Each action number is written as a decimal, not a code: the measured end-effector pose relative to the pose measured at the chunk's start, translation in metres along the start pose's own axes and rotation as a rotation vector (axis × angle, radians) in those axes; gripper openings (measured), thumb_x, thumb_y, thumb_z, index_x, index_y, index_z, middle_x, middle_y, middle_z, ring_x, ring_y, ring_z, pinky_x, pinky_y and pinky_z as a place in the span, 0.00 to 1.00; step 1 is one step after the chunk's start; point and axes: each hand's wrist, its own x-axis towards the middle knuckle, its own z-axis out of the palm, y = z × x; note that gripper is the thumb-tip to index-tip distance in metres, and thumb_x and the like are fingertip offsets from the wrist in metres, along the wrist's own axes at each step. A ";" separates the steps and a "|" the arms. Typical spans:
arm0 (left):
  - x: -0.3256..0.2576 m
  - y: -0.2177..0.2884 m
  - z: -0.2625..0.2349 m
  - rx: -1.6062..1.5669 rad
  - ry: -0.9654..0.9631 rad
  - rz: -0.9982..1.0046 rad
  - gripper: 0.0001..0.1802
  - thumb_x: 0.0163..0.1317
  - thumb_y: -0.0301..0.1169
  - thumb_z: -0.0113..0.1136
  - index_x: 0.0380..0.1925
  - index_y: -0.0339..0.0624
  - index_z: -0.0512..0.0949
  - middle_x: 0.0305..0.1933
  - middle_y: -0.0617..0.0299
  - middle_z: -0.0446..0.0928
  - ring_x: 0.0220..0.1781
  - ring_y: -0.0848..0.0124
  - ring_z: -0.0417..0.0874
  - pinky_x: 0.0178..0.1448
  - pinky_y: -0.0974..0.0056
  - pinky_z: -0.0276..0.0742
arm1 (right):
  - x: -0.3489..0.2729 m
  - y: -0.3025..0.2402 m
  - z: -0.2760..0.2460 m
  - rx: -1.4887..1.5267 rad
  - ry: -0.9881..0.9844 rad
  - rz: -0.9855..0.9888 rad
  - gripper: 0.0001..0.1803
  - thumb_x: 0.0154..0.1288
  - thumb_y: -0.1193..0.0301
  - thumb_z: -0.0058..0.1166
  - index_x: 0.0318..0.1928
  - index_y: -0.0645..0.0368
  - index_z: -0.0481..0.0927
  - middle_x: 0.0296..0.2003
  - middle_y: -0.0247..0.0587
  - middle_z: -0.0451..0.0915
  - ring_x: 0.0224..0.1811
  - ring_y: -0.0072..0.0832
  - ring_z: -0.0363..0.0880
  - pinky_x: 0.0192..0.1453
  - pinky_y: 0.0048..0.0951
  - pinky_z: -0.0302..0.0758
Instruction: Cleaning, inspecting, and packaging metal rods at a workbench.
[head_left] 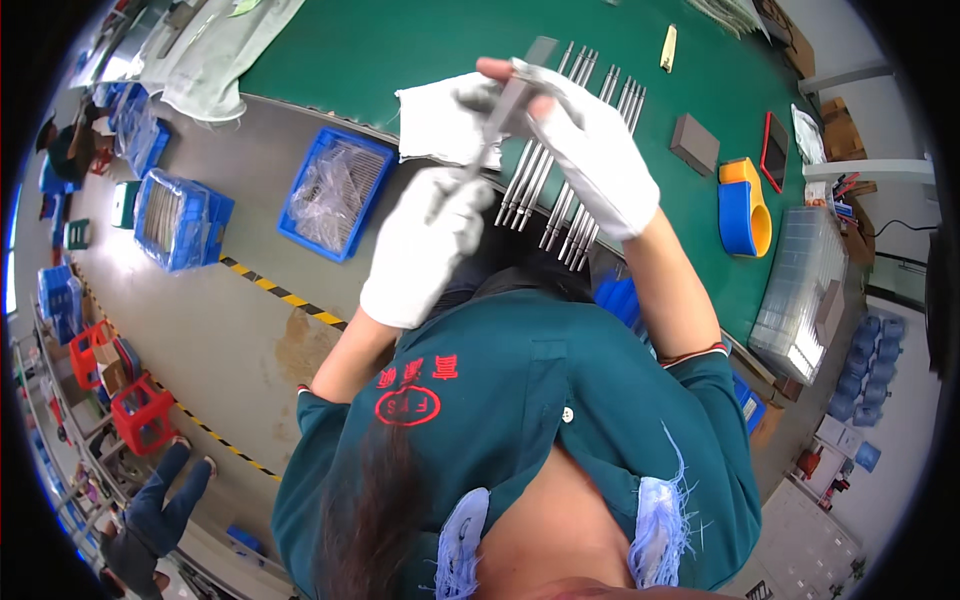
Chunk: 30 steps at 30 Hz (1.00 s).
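Observation:
Both of my hands wear white gloves, with some bare fingertips showing on the right one. A flat grey metal strip (508,108), smeared by motion, slants between them above the table's near edge. My left hand (428,225) is closed around its lower end. Higher up, my right hand (580,140) grips the strip between thumb and fingers. Under and beside the right hand lie several slim shiny metal rods (530,185), side by side in two groups, their near ends overhanging the table edge. Behind the strip, a white cloth (440,120) rests at the edge.
The green table (350,45) also bears a grey-brown block (695,144), a yellow-and-blue tape roll (742,210), a red-edged phone-like slab (774,152) and a yellow-handled cutter (668,48). Clear plastic boxes (798,285) stand at right. A blue crate (335,195) sits on the floor at left.

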 end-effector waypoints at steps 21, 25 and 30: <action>0.069 -0.064 -0.059 -0.006 0.040 -0.331 0.17 0.65 0.44 0.50 0.28 0.42 0.73 0.14 0.69 0.68 0.09 0.83 0.61 0.10 0.77 0.51 | 0.021 0.056 -0.042 -1.266 -0.085 -0.224 0.38 0.51 0.50 0.60 0.57 0.63 0.69 0.61 0.52 0.65 0.65 0.43 0.61 0.68 0.35 0.58; 0.068 -0.066 -0.063 -0.056 0.015 -0.342 0.17 0.65 0.44 0.51 0.28 0.41 0.74 0.16 0.69 0.69 0.09 0.84 0.60 0.10 0.78 0.50 | -0.007 0.033 -0.140 -1.289 0.160 -0.026 0.38 0.52 0.53 0.60 0.60 0.61 0.67 0.62 0.49 0.65 0.65 0.40 0.63 0.67 0.33 0.61; 0.067 -0.062 -0.059 -0.026 0.003 -0.289 0.14 0.65 0.40 0.50 0.35 0.40 0.75 0.19 0.68 0.70 0.10 0.85 0.59 0.10 0.79 0.49 | -0.055 0.026 -0.224 -1.431 0.036 0.521 0.49 0.43 0.55 0.62 0.65 0.63 0.59 0.66 0.51 0.56 0.70 0.40 0.52 0.71 0.32 0.53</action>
